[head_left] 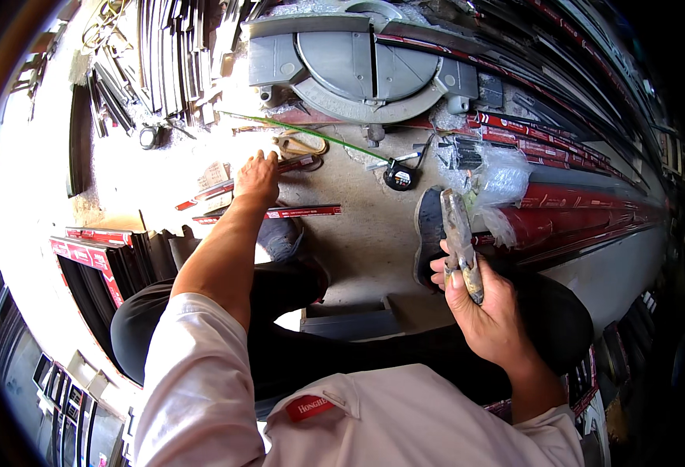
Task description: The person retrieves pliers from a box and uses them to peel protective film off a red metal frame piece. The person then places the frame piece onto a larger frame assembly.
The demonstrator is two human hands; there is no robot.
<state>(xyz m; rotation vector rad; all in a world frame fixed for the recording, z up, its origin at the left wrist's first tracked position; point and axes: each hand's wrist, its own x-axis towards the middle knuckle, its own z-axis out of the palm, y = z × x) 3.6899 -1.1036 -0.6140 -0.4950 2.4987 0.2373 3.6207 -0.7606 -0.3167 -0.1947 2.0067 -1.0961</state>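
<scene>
My left hand [257,180] reaches down to the floor, its fingers bent over a short red-and-dark moulding strip [296,162] that shows on both sides of the hand. Close by lies another short strip [303,211] with a red printed face. In my right hand [490,311], above my right knee, a worn, stained pair of pliers [459,233] points away from me. Beyond the left hand are tan-handled scissors [313,150], partly hidden. A black tape measure [401,176] has its green blade [303,131] drawn out toward the far left. Beside it lies a white pen [393,161].
A grey mitre saw base [358,66] stands at the far side. Long red-wrapped strips [568,206] lie at the right, with bubble wrap [502,175] around some. Frame corners [93,253] are stacked at my left. A second tape measure [150,138] sits at far left.
</scene>
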